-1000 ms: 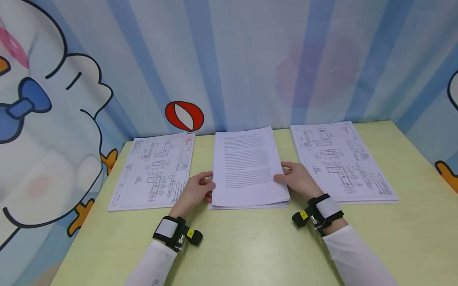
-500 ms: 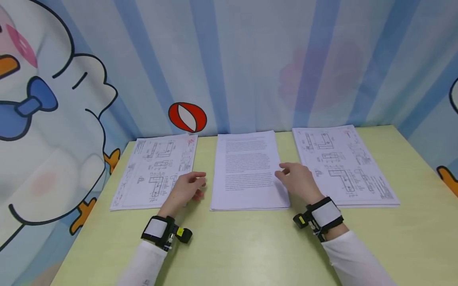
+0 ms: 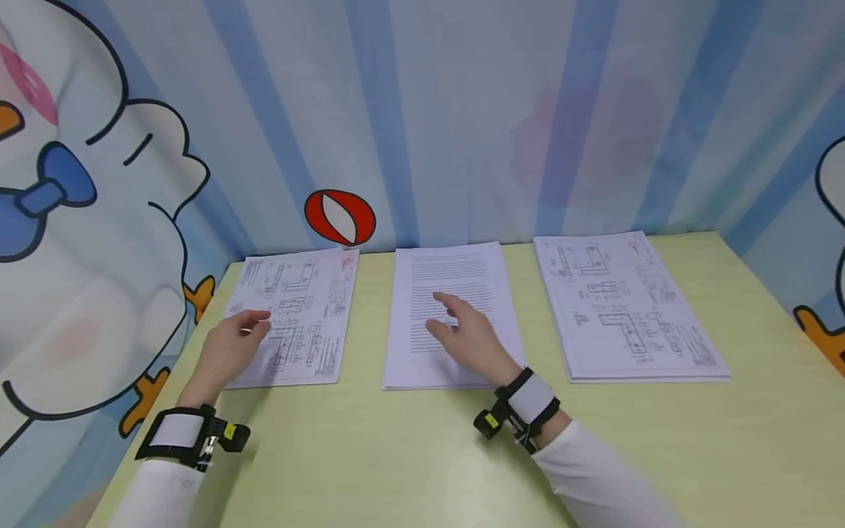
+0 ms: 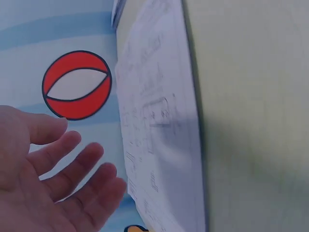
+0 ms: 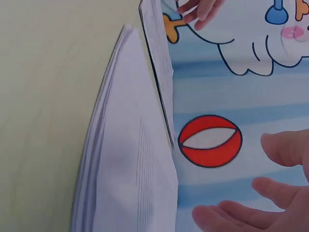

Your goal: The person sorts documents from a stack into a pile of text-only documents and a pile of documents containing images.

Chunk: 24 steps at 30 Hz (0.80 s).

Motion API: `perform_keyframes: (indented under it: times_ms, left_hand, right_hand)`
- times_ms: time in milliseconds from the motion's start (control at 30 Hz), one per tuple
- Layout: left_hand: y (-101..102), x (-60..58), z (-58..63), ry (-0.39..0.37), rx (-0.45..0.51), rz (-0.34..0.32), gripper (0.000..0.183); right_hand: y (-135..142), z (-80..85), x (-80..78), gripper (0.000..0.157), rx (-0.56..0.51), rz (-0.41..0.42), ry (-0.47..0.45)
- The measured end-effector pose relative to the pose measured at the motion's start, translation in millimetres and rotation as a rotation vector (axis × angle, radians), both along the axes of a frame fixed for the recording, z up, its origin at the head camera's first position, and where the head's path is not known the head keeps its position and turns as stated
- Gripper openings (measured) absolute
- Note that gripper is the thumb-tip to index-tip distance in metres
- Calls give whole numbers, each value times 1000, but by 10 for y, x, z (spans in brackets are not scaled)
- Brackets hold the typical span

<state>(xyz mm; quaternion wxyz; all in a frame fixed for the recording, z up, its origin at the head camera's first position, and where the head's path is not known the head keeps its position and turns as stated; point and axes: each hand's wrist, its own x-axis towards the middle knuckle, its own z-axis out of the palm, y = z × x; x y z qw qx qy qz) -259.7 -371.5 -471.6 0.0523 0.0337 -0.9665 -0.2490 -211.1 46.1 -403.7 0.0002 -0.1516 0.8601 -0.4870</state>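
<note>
Three stacks of paper lie side by side along the back of the table. Printed lines of text cover the middle stack; technical drawings show on the left stack and the right stack. My left hand hovers over the left stack's near-left part, fingers loosely bent, holding nothing. In the left wrist view its fingers are apart from the sheets. Above the middle stack is my right hand, thumb and fingers spread with nothing between them. The right wrist view shows layered sheet edges on the middle stack.
The stacks rest on a pale yellow-green table. Behind it hangs a blue striped curtain with cartoon figures and a red ball print. Each wrist wears a strapped camera, such as the left wrist camera.
Both hands have left the sides of the middle stack and moved left. The left hand is now over the left stack, the right over the middle stack. The middle stack's sheets lie flatter and more even.
</note>
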Motion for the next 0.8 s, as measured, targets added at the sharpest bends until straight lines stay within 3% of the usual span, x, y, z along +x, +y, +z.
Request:
perform_keyframes:
  times_ms: [133,200,333,433,800]
  left_hand:
    - [-98,161,178,-178,-28,53,56]
    - [-57,263,273,-234,-25,80,56]
    - [119,464,540,-350,59,70,66]
    - [211,518,590,-362,67,45,66]
    - [341,473,506,-299,28,2,59]
  right_hand:
    - [-340,-61,5,51,-52,38,-56]
    - [-511,-97,8,52,-63,53,-86]
    - [-819,-171,21,53,-68,87,-155]
    - [-991,-228,31,57,-87,111,-208]
    - [-1357,-309,7,68,-357,194,-482]
